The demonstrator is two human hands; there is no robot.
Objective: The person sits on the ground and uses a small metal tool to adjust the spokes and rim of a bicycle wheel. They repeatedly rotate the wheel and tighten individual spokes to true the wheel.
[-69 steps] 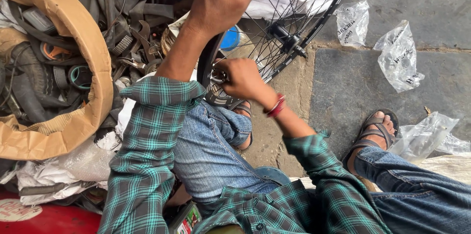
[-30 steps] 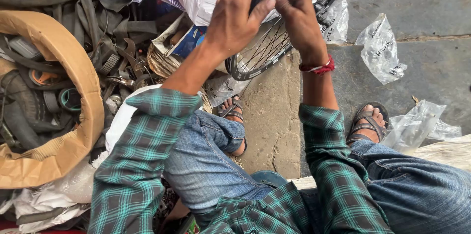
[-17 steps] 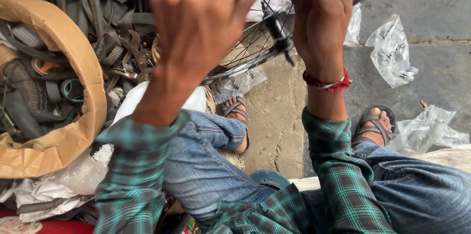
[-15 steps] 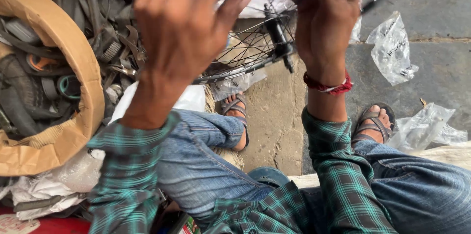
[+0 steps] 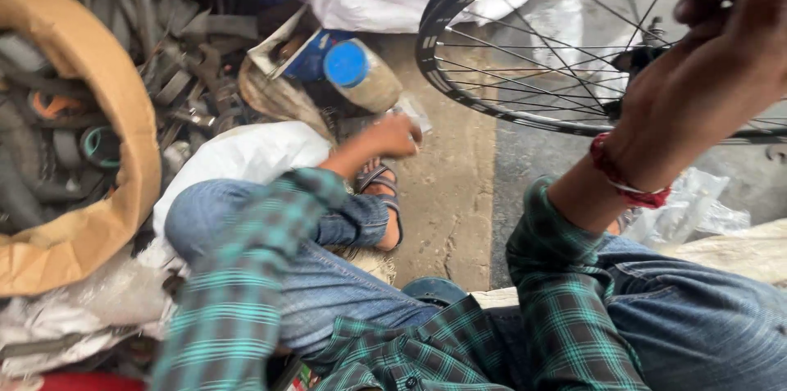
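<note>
One right hand (image 5: 721, 55) gripping the spoked wheel (image 5: 525, 55), left hand (image 5: 392, 135) loose beside a blue-capped bottle (image 5: 361, 75)

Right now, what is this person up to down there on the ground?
A person in a green checked shirt sits on the ground with a spoked bicycle wheel. The right hand holds it up near the hub, while the left hand reaches down to the ground beside a blue-capped container. Old tyres and rubber scraps lie piled alongside.
</note>
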